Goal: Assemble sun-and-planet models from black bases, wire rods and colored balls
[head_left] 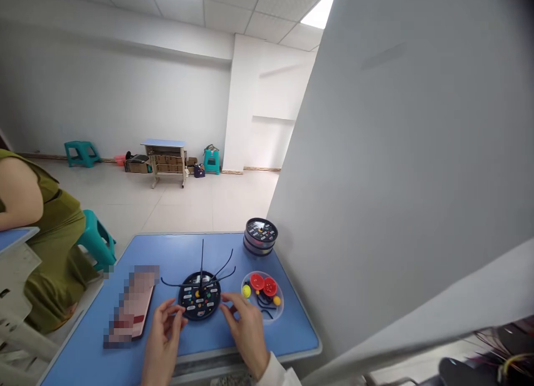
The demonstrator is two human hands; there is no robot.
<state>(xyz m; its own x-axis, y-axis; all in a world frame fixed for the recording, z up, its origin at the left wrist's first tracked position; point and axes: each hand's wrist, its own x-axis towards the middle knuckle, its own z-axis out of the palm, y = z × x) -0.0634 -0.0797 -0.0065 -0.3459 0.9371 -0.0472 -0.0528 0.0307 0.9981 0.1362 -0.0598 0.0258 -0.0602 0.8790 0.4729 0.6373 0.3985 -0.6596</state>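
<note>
A round black base (199, 313) printed with coloured planets and white labels lies on the blue table. Several thin, curved black rods (175, 284) fan out from its centre, one of them pointing almost straight up. My left hand (163, 336) is at the base's lower left rim, fingers loosely bent and slightly apart; whether the fingertips touch the rim is hard to see. On the other side, my right hand (247, 326) has thumb and forefinger apart beside the right rim, with nothing visible between them. Right of it, a clear tray (273, 315) holds red half-shells, yellow and orange balls and short black rods.
A stacked round container (260, 242) with a similar planet print stands at the table's back right corner, near a grey wall (375, 180). A pixelated pinkish flat object (136, 302) lies on the left. Beyond the table's left side, a person in green (54, 236) sits on a teal stool (97, 238).
</note>
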